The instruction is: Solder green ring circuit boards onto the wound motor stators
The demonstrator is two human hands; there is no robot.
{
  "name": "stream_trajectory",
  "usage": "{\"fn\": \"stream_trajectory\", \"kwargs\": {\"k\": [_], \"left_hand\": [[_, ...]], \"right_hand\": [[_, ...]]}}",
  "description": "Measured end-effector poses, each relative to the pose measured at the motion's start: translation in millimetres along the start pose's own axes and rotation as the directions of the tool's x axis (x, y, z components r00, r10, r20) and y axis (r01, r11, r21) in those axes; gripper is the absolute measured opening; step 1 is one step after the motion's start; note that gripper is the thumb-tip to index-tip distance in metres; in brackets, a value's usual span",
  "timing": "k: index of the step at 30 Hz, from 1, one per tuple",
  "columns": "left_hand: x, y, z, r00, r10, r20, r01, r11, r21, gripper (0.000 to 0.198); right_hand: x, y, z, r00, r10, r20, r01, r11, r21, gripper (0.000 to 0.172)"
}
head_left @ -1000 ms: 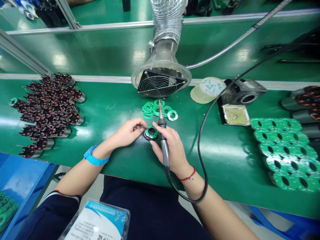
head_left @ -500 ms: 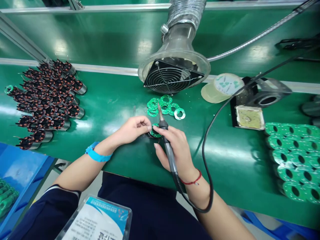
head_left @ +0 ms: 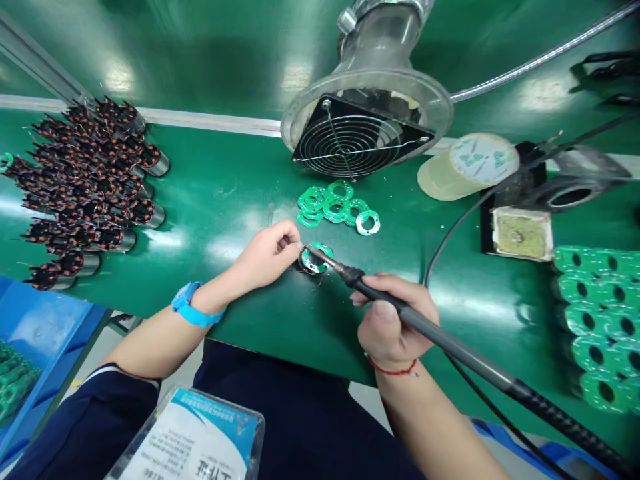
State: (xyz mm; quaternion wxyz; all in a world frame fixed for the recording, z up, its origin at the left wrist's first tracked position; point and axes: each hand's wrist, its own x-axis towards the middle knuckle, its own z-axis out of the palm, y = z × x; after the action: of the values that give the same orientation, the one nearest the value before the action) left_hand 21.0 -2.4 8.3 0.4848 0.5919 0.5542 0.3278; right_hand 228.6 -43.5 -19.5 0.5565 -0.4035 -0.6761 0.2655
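Observation:
My right hand is closed around a soldering iron, whose tip reaches left over a ring-shaped green circuit board. That board lies on top of a motor stator, mostly hidden beneath it, on the bench in front of me. My left hand is pinched shut at the board's left edge; what its fingertips hold is too small to make out. Just beyond, several loose green ring boards lie in a small overlapping pile.
Rows of wound stators stand at the left. A fume extractor hood with a fan guard hangs low beyond the boards. To the right are a tape roll, a soldering sponge tray and stacked green-topped parts. The iron's cable trails rightward.
My right hand has moved right and swung the soldering iron from pointing away to pointing left, its tip now at the board. My left hand stays at the board's edge. The view has shifted slightly.

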Motion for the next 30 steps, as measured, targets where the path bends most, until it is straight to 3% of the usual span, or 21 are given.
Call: {"fn": "stream_trajectory", "kwargs": {"k": [14, 18, 21, 25, 27, 30], "left_hand": [[-5, 2, 2.6, 0.993, 0.111, -0.05, -0.103, 0.986, 0.129, 0.011], [-5, 2, 3.1, 0.991, 0.126, -0.052, -0.115, 0.978, 0.172, 0.011], [-4, 1, 3.8, 0.988, 0.144, -0.054, -0.131, 0.973, 0.192, 0.012], [-3, -1, 4.8, 0.986, 0.156, -0.058, -0.142, 0.97, 0.198, 0.014], [-3, -1, 3.3, 0.988, 0.148, -0.047, -0.137, 0.972, 0.191, 0.013], [-6, -1, -3.4, 0.992, 0.125, 0.035, -0.129, 0.972, 0.195, 0.009]], "right_hand": [[3, -1, -1, 0.991, -0.135, -0.021, 0.135, 0.99, -0.029, 0.018], [6, -3, 6, 0.997, -0.077, -0.016, 0.077, 0.997, -0.004, 0.038], [14, -5, 14, 0.99, 0.002, 0.139, 0.013, 0.994, -0.104, 0.051], [26, -5, 22, 0.909, -0.004, 0.416, 0.123, 0.958, -0.257, 0.056], [28, -3, 24, 0.89, 0.007, 0.457, 0.132, 0.953, -0.272, 0.059], [27, 1, 23, 0.907, 0.032, 0.421, 0.111, 0.943, -0.312, 0.057]]}}
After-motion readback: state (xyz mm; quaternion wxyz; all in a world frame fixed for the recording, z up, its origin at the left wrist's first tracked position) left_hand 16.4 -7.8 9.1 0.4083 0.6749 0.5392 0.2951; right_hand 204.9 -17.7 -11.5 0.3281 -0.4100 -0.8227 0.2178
